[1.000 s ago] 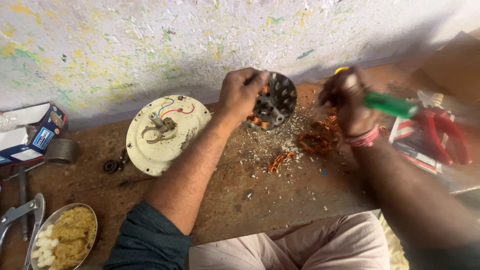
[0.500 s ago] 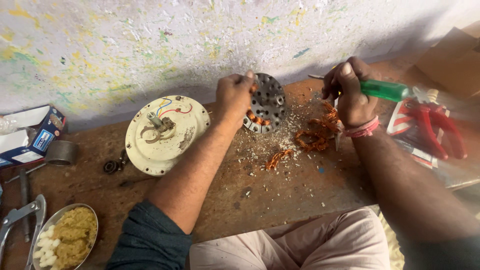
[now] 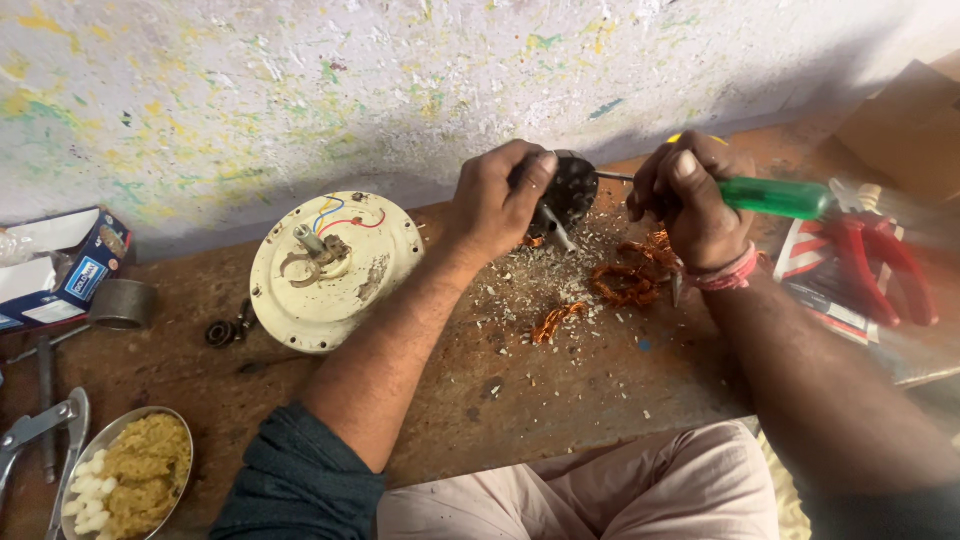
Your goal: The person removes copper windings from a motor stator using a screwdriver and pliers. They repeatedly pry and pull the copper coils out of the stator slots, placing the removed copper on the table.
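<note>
Left hand (image 3: 497, 200) has a closed grip on the dark round metal motor core (image 3: 572, 190), tilted up on the worn brown table (image 3: 520, 390) by the wall; right hand (image 3: 690, 195) is wrapped tight round a green-handled screwdriver (image 3: 775, 197), its tip at the core; tangled copper wire scraps (image 3: 625, 280) lie just beside, cream round fan cover (image 3: 335, 268) further left.

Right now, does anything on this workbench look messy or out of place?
Yes. Pulled copper wire scraps and pale debris litter the bench below the stator, and a steel bowl of food sits among tools.
</note>
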